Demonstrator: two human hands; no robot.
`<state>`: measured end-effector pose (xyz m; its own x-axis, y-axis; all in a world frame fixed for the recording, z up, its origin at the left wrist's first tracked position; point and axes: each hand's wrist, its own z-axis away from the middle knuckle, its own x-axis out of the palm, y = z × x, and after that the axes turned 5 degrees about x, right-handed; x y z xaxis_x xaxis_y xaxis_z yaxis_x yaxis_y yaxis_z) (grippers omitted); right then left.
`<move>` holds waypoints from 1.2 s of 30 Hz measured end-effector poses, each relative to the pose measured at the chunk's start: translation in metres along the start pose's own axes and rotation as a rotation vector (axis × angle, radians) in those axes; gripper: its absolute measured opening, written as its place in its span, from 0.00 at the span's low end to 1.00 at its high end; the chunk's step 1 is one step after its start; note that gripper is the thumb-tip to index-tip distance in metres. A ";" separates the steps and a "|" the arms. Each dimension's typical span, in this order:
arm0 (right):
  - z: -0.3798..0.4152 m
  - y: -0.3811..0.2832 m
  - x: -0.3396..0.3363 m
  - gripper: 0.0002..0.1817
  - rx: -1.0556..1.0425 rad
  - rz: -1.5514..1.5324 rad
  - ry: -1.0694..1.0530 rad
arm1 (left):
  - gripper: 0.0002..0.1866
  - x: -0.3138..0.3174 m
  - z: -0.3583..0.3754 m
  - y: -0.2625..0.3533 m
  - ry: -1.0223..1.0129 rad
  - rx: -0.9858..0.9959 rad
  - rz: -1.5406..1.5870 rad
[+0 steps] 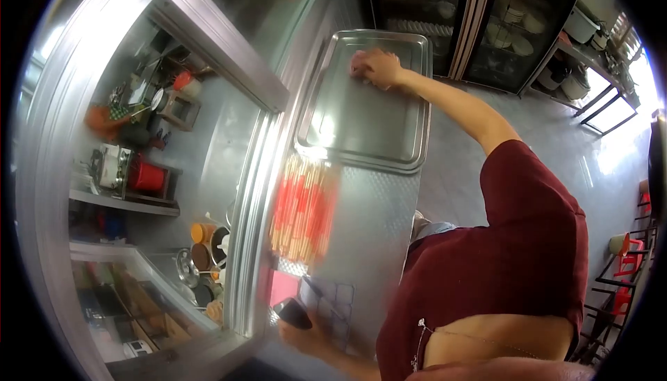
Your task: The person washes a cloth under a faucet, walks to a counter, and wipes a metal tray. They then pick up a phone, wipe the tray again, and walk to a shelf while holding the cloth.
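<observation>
Metal counter (372, 221): right hand (381, 68) closed on pinkish cloth (359, 65) over tray (368, 120); left hand (306, 337) around dark object (293, 313).

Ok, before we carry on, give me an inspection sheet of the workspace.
Surface: metal counter, shiny.
Job's things: metal tray on the counter; crumpled pinkish cloth over it.
Clutter: red-and-tan sticks beside the tray; flat pink item past them.
Grippers: bare hands; right hand holds the cloth; left hand is at a dark object, grip too blurred to tell.
Cables: nothing seen.
Surroundings: glass-fronted cabinets, red chairs.
</observation>
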<state>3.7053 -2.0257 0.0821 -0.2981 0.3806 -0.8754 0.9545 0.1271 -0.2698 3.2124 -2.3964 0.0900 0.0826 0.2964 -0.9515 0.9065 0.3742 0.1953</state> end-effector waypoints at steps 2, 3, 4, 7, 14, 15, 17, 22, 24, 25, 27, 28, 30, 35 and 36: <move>0.009 -0.022 -0.014 0.09 0.017 -0.171 -0.065 | 0.37 -0.012 0.001 0.019 -0.009 -0.069 -0.034; 0.021 -0.035 -0.020 0.11 -0.051 -0.328 -0.166 | 0.36 -0.011 -0.001 0.017 -0.020 -0.059 -0.060; 0.034 -0.049 -0.024 0.15 -0.120 -0.483 -0.268 | 0.36 -0.007 0.000 0.015 0.010 -0.074 -0.089; 0.073 -0.090 -0.030 0.12 -0.611 -0.235 -0.137 | 0.36 0.002 0.001 0.017 0.077 -0.093 -0.142; 0.019 -0.045 -0.026 0.15 -0.058 -0.080 -0.391 | 0.36 -0.007 0.003 0.044 0.152 -0.253 -0.102; 0.009 -0.031 -0.021 0.16 0.004 -0.015 -0.272 | 0.37 -0.005 0.002 0.045 0.150 -0.274 -0.126; -0.002 -0.006 -0.012 0.17 0.094 -0.009 -0.075 | 0.36 -0.007 -0.003 0.048 0.082 -0.280 -0.059; 0.012 -0.029 -0.030 0.20 0.056 -0.211 -0.312 | 0.37 -0.024 -0.002 0.014 -0.141 -0.282 0.649; 0.048 -0.061 -0.048 0.20 -0.102 -0.293 -0.333 | 0.38 -0.035 0.012 0.004 -0.180 -0.255 0.795; 0.062 -0.071 -0.054 0.20 -0.175 -0.331 -0.339 | 0.38 -0.030 0.020 -0.012 -0.180 -0.206 0.762; 0.075 -0.082 -0.055 0.20 -0.270 -0.353 -0.370 | 0.40 -0.033 0.029 -0.024 -0.220 -0.122 0.728; 0.080 -0.084 -0.055 0.20 -0.308 -0.368 -0.385 | 0.41 -0.034 0.034 -0.028 -0.234 -0.109 0.706; 0.080 -0.080 -0.054 0.20 -0.309 -0.388 -0.369 | 0.43 -0.035 0.034 -0.024 -0.257 -0.077 0.665; 0.045 -0.024 -0.036 0.20 -0.099 -0.295 -0.277 | 0.50 -0.033 0.031 -0.018 -0.286 -0.053 0.570; 0.038 -0.022 -0.036 0.20 -0.035 -0.258 -0.265 | 0.51 -0.038 0.027 -0.013 -0.310 -0.057 0.531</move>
<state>3.6954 -2.0774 0.1046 -0.5117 0.0819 -0.8552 0.8461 0.2211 -0.4851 3.2085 -2.4361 0.1168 0.6411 0.1892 -0.7438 0.6856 0.2944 0.6658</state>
